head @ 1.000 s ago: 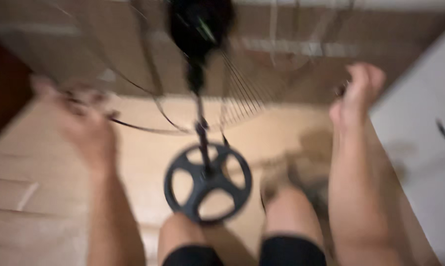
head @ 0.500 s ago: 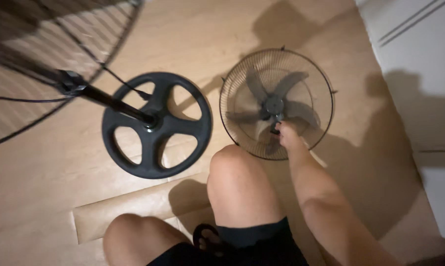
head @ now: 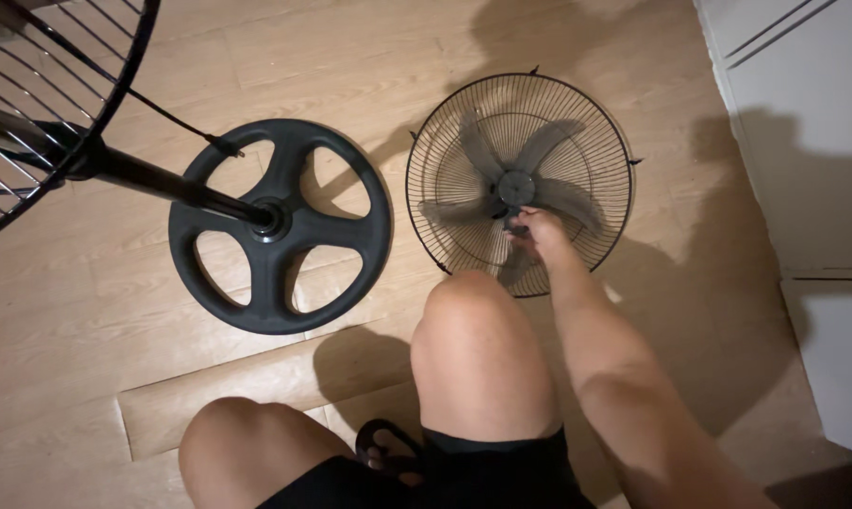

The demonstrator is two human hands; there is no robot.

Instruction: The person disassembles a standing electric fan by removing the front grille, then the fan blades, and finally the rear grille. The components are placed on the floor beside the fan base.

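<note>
Right hand (head: 535, 231) reaches down to the fan guard (head: 577, 113) lying flat on the wooden floor (head: 86, 320), fingers curled close around something small and dark just below the hub (head: 516, 188) of the grey blades (head: 556, 141); what exactly they pinch is too small to tell. The left hand is out of sight. Left of the guard, just beside it, sits the round black stand base (head: 280, 226), its pole (head: 152, 181) slanting up to a second wire guard (head: 58, 104) further left. Right of the guard stands a white cabinet (head: 812, 141). Two bare knees are near the guard's lower edge.
</note>
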